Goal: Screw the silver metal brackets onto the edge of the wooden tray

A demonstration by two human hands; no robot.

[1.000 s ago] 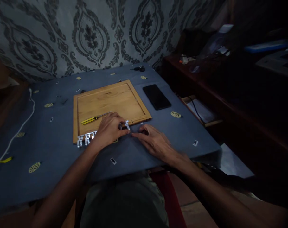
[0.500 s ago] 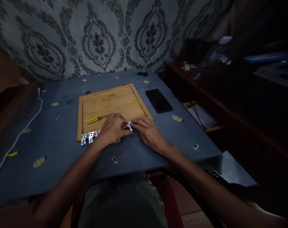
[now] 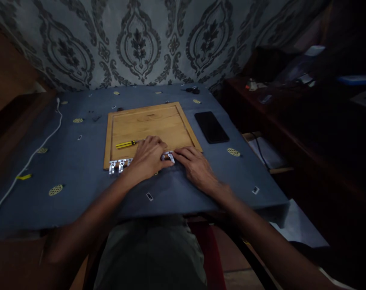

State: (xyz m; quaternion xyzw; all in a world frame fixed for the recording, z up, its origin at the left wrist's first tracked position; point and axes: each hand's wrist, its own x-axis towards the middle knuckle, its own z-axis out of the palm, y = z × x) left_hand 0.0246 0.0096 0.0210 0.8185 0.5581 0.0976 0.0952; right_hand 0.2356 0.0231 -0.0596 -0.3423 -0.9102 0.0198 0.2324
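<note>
A wooden panel (image 3: 149,123) with a raised frame lies flat on the blue-covered table (image 3: 80,189). Along its near edge sits a row of silver metal hinges (image 3: 118,165). My left hand (image 3: 148,157) rests curled over the near edge of the panel, its fingers closed around a silver hinge (image 3: 168,156). My right hand (image 3: 195,167) lies just right of it, fingertips touching the same hinge. A yellow-handled screwdriver (image 3: 127,143) lies on the panel just behind my left hand.
A black phone (image 3: 211,127) lies right of the panel. A white cable (image 3: 32,155) runs down the table's left side. Small yellow discs and dark bits are scattered on the cloth. A dark wooden shelf unit (image 3: 291,133) stands to the right.
My right hand has slid left and forward until its fingertips meet the hinge under my left hand. The view has shifted slightly.
</note>
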